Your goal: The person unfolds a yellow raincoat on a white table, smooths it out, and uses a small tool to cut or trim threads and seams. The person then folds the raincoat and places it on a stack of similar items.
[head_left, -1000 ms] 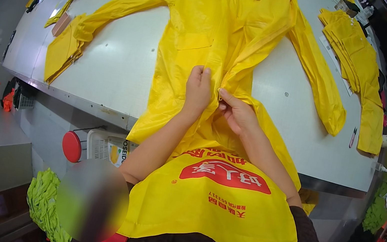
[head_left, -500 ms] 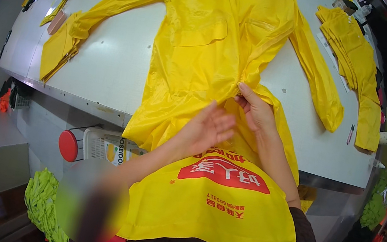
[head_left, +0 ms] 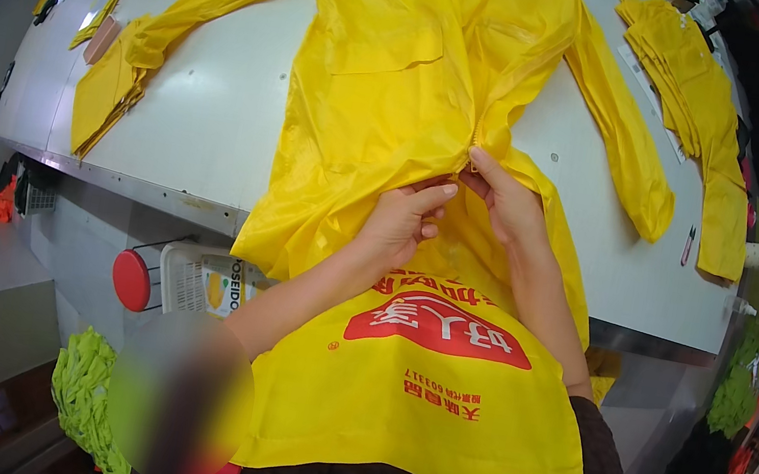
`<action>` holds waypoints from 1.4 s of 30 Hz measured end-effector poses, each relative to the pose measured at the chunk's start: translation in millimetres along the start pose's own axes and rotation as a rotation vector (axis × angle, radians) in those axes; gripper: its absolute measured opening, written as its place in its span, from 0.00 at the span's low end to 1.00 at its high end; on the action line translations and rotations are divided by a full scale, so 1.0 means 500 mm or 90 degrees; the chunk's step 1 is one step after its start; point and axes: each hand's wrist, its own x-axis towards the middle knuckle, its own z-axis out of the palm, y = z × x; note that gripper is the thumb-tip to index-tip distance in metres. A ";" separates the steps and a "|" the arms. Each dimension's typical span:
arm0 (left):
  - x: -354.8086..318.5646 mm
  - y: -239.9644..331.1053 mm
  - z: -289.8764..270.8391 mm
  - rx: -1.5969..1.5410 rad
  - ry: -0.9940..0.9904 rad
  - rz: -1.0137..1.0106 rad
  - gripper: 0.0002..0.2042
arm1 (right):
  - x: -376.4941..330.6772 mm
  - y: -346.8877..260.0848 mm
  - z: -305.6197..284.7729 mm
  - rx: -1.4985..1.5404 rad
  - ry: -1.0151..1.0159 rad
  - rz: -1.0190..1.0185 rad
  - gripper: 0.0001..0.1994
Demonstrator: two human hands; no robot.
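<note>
A yellow jacket [head_left: 378, 58] lies spread on the table, sleeves out to both sides, its lower part hanging over the near edge toward me. Its front zipper [head_left: 478, 134] runs down to my hands. My right hand [head_left: 511, 208] pinches the zipper's lower end between thumb and fingers. Just left of it, my left hand [head_left: 400, 220] is closed, thumb against curled fingers, on the front edge of the jacket. What lies between the left fingertips is mostly hidden. Below the hands spreads my yellow apron [head_left: 338, 434] with a red printed patch.
Folded yellow pieces [head_left: 685, 92] are stacked along the table's right side, near a pen [head_left: 688, 246]. More yellow cloth [head_left: 101, 104] lies at the left. Below the table edge [head_left: 157, 199] are a red stool [head_left: 132, 280], a white basket [head_left: 179, 277] and a lime-green heap [head_left: 88, 399].
My left hand, open and blurred before, has moved up and right to the jacket's front edge and closed there. My right hand keeps its pinch at the zipper. The view has shifted slightly.
</note>
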 end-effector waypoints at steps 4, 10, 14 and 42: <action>0.016 -0.021 -0.007 0.051 0.044 0.090 0.06 | 0.011 0.018 -0.014 -0.017 0.029 0.007 0.12; 0.029 -0.017 -0.005 0.120 0.102 0.117 0.06 | -0.001 0.023 -0.038 -0.021 0.073 0.017 0.09; 0.038 -0.018 -0.025 0.134 0.072 0.065 0.07 | -0.042 0.003 -0.137 -0.153 0.036 0.153 0.09; 0.054 -0.082 -0.075 0.283 0.109 0.249 0.11 | -0.187 -0.259 -0.773 0.185 0.272 -0.167 0.12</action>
